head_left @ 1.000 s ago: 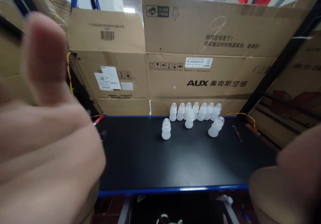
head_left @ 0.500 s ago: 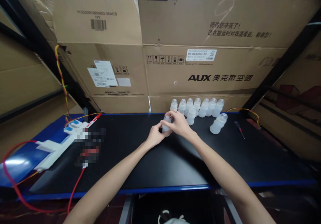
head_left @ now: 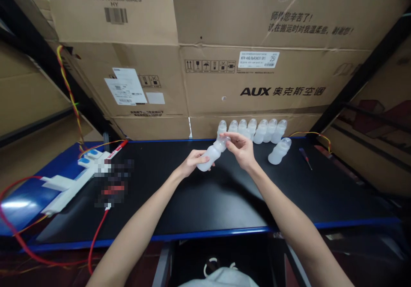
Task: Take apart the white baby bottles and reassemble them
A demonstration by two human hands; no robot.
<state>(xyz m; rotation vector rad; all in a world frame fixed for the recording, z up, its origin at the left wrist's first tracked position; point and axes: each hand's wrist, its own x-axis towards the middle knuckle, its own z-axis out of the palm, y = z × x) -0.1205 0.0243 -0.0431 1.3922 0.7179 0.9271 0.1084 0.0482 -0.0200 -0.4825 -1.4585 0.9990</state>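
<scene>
My left hand (head_left: pixel 195 161) is closed round the frosted white body of a baby bottle (head_left: pixel 208 158), which leans with its top up and to the right. At that upper end my right hand (head_left: pixel 240 148) has its thumb and fingers pinched on the clear cap (head_left: pixel 224 142). The bottle is held above the black table. Behind my right hand stand several similar baby bottles (head_left: pixel 260 132) with clear caps, in a row along the cardboard. My right hand covers part of that row.
One more baby bottle (head_left: pixel 279 152) stands apart at the right, near a small screwdriver (head_left: pixel 305 158). On the left lie a white power strip (head_left: pixel 75 184) and a pixelated object (head_left: pixel 114 184) with a red cable (head_left: pixel 96 235). A cardboard wall (head_left: pixel 212 94) closes off the back.
The bottle in my hands has tilted to the right and its body shows more. My right hand has shifted right and up to the cap. The view has dipped slightly.
</scene>
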